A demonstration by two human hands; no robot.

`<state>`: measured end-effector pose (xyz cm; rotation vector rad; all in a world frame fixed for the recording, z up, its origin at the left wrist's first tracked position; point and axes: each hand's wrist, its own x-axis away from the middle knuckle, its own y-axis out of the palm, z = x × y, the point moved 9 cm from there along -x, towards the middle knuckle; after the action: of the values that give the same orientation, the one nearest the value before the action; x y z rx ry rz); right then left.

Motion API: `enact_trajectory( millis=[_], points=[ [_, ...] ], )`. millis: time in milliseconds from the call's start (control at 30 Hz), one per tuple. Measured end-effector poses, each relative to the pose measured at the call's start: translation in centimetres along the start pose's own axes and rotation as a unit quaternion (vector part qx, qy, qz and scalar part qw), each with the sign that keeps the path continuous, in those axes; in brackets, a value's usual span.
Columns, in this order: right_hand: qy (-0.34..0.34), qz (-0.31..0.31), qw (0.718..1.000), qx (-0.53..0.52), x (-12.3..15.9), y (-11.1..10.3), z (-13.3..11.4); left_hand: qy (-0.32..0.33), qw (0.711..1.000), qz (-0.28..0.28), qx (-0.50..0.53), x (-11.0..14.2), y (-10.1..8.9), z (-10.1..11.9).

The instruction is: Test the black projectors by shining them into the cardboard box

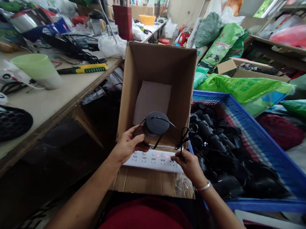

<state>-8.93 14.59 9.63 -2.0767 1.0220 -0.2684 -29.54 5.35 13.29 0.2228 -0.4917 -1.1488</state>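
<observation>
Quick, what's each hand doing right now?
Left hand: closed, holding the dark round-topped gadget.
Right hand: closed, fingers pinching the black cord at the white power strip.

— Straight in with matt, smooth-looking plastic on the round-topped device (156, 123)! And on the cable (184, 136)?

— Dark plastic sheathing there, with a faint sheen. Now the power strip (150, 165): hard, smooth plastic!

— Then dull brown corrugated board in the cardboard box (161, 58), roughened at the edges.

— Oh, and shiny, polished-looking metal on the bracelet (205, 187)! Soft, matt cloth below, in the shirt (150, 220).

— Over right: smooth moulded plastic for the blue crate (271, 148), and glints off the black plastic housings (205, 131) inside.

— Crinkled, glossy film on the green bag (241, 90)!

— And left, smooth-looking wood across the workbench (67, 93), rougher along its edge.
</observation>
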Motion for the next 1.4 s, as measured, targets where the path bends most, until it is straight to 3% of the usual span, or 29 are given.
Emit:
enact_trajectory(
  millis=[367, 667, 1000, 1233, 1400],
  points=[
    [0.006, 0.016, 0.999, 0.033, 0.8, 1.9, 0.5, 0.008, 1.000, -0.019, 0.023, -2.0, -0.2, -1.4],
    [-0.033, 0.106, 0.994, 0.017, 2.7, 2.1, 0.2, 0.075, 0.996, 0.016, 0.039, -4.7, -1.1, -2.5],
    [-0.081, 0.148, 0.983, 0.066, 3.4, 2.9, 1.6, 0.150, 0.987, -0.055, 0.033, -4.9, -0.4, -1.9],
    [0.004, 0.121, 0.991, -0.048, 2.6, 2.5, 2.0, 0.116, 0.993, 0.002, -0.014, -4.2, -0.6, -2.2],
    [0.058, 0.121, 0.984, -0.117, 2.6, 2.2, 2.2, 0.063, 0.998, -0.008, -0.018, -3.8, -0.3, -3.6]
  ],
)
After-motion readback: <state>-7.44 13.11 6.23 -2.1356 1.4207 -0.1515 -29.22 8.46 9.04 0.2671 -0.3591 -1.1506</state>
